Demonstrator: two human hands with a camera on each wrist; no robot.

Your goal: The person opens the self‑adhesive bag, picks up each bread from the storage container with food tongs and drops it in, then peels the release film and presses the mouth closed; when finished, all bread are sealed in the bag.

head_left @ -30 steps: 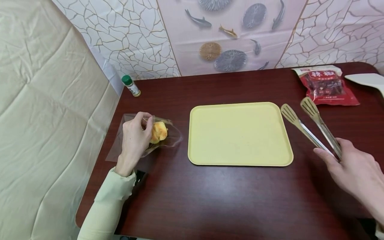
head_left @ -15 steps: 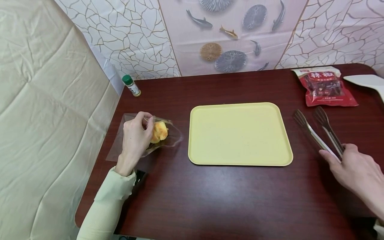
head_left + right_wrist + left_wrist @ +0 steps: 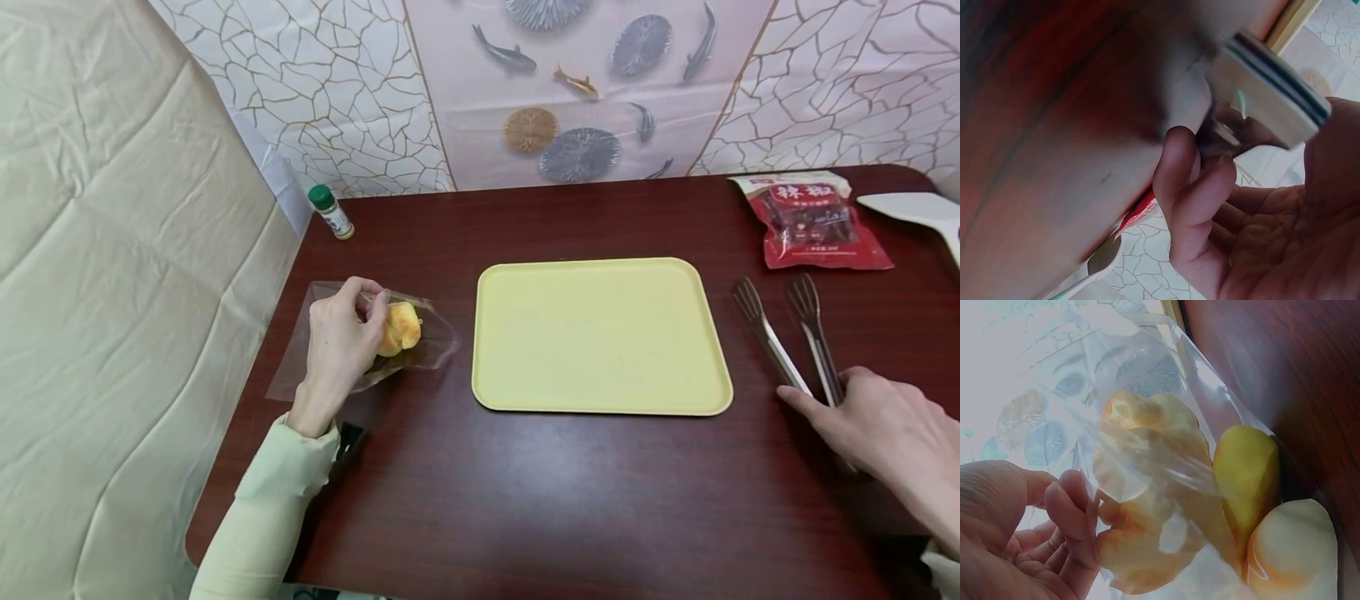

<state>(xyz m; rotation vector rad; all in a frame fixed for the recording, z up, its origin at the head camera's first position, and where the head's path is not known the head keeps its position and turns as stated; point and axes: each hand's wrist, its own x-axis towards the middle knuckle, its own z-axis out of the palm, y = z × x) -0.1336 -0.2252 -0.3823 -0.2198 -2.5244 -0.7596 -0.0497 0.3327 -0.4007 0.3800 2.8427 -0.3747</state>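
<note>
My left hand (image 3: 337, 342) pinches the edge of a clear plastic bag (image 3: 291, 371) at the table's left side. A golden bread-like piece (image 3: 407, 325) shows beside the fingertips. Seen from the left wrist, a lumpy browned bread (image 3: 1147, 519) is behind the film, with a smooth yellow piece (image 3: 1244, 475) and a cream-coloured bun-like piece (image 3: 1294, 556) alongside. On the right, my right hand (image 3: 885, 417) holds metal tongs (image 3: 780, 354) from above, thumb on one side and fingers on the other. The tongs' arms stand spread, slotted ends pointing away; the palm covers part of their handle.
A yellow tray (image 3: 600, 333) lies mid-table between the hands. Behind the tongs are a red packet (image 3: 817, 221) and a white spatula-like utensil (image 3: 911, 207). A green-capped bottle (image 3: 332, 212) stands at the back left, near the wall covering.
The tongs have come down to the table, their slotted ends drawing nearer to me. My right hand has shifted slightly left along their handle. The left hand keeps its pinch on the bag.
</note>
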